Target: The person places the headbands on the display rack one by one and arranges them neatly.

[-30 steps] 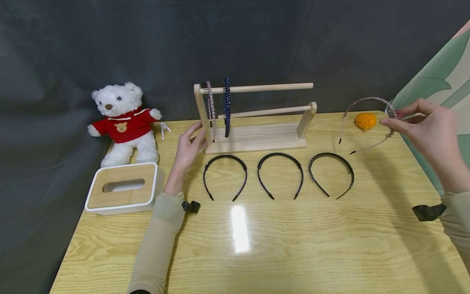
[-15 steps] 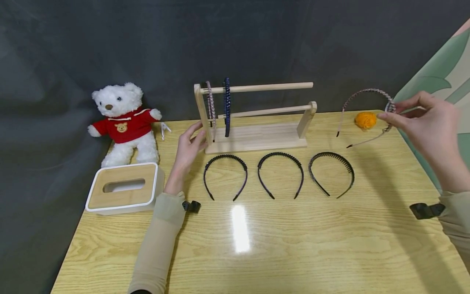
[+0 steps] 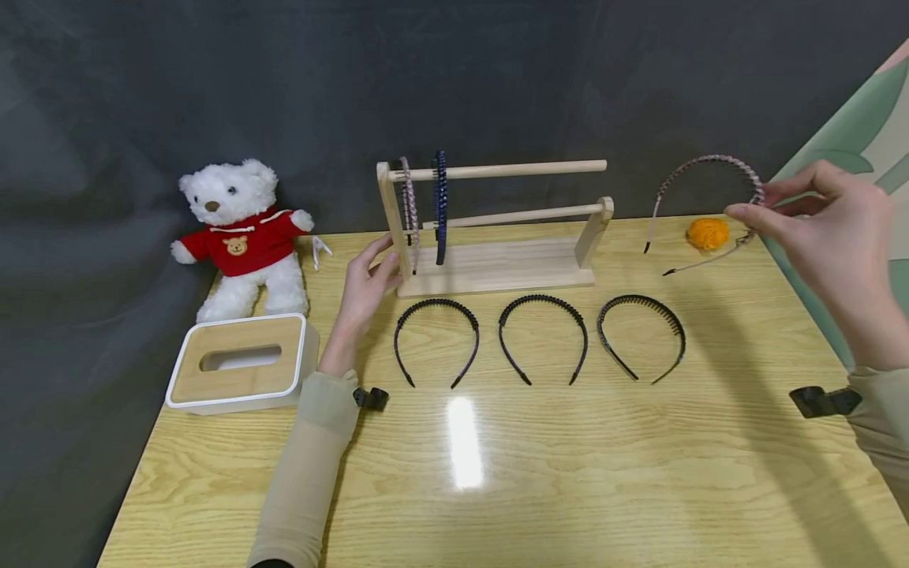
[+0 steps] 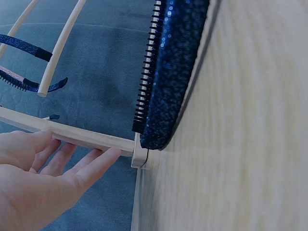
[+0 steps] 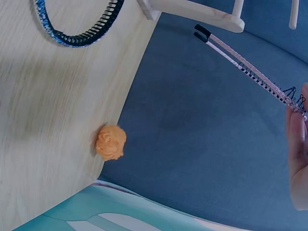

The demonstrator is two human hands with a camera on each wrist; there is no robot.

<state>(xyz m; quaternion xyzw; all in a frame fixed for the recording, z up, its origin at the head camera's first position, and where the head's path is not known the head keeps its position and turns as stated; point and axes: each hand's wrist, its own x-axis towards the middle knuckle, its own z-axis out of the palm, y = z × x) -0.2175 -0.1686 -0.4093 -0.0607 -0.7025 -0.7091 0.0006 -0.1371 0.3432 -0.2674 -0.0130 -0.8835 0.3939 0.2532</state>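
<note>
My right hand (image 3: 827, 225) pinches a thin pink-and-dark headband (image 3: 710, 160) by one side of its arch, raised above the table's right back. Both tips of that headband point left in the head view. At the left end of a wooden rack (image 3: 504, 268), my left hand (image 3: 365, 284) touches the upright with fairly straight fingertips. Two headbands hang on the rack's upper rod: a pinkish one (image 3: 409, 201) and a dark blue one (image 3: 441, 205) with comb teeth. Three dark headbands lie in a row before the rack: left (image 3: 436, 303), middle (image 3: 541, 298) and right (image 3: 642, 300).
An orange fuzzy ball (image 3: 707, 233) sits at the table's right back edge. On the left are a white teddy bear (image 3: 245, 244) in a red top and a tissue box (image 3: 181, 383) with a wooden lid. A dark cloth (image 3: 497, 79) hangs behind the table.
My right hand has risen a little and shifted slightly left, lifting the pinched headband higher. My left hand, the rack and the headbands on the table stay in place.
</note>
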